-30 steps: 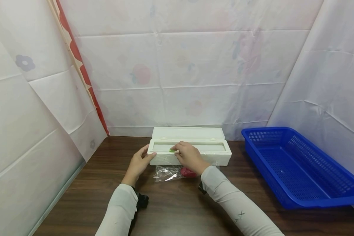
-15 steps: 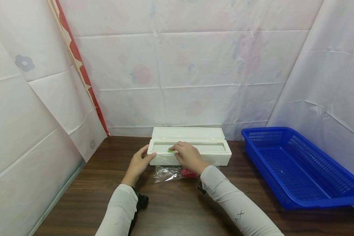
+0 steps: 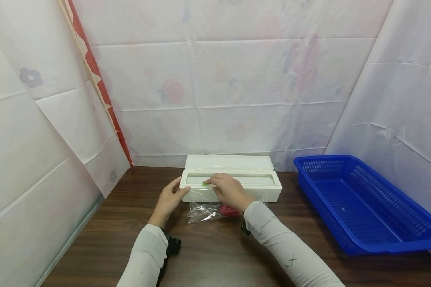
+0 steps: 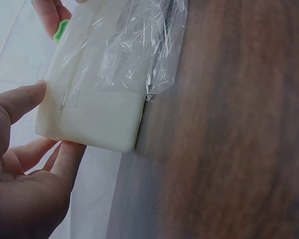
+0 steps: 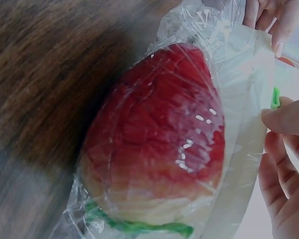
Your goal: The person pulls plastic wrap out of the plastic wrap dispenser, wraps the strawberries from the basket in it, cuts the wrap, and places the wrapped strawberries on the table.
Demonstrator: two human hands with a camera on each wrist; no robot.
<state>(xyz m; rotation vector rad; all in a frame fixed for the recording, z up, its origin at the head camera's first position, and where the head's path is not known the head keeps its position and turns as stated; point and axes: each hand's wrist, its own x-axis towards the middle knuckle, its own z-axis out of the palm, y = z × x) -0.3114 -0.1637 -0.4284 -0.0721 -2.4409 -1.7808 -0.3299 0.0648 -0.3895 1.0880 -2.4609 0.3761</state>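
A white cling film dispenser (image 3: 233, 194) stands with its lid (image 3: 229, 162) raised at the back. My left hand (image 3: 168, 200) grips its left end, thumb on the front top edge and fingers against the end. My right hand (image 3: 230, 190) pinches the small green cutter slider (image 3: 204, 183) on the front rim, left of the middle. Clear film (image 4: 134, 55) hangs over the dispenser's front onto the table. Under that film lies a red fruit (image 5: 159, 119), pale at one end with a green leafy edge, peach-like in shape. My right wrist partly hides it in the head view.
A blue perforated plastic basket (image 3: 344, 235) stands at the right. The dark wooden table (image 3: 208, 259) meets pale printed cloth (image 3: 219, 79) behind and at both sides.
My right hand has slid the green cutter slider a little to the left along the rim. My left hand and the dispenser have stayed in place.
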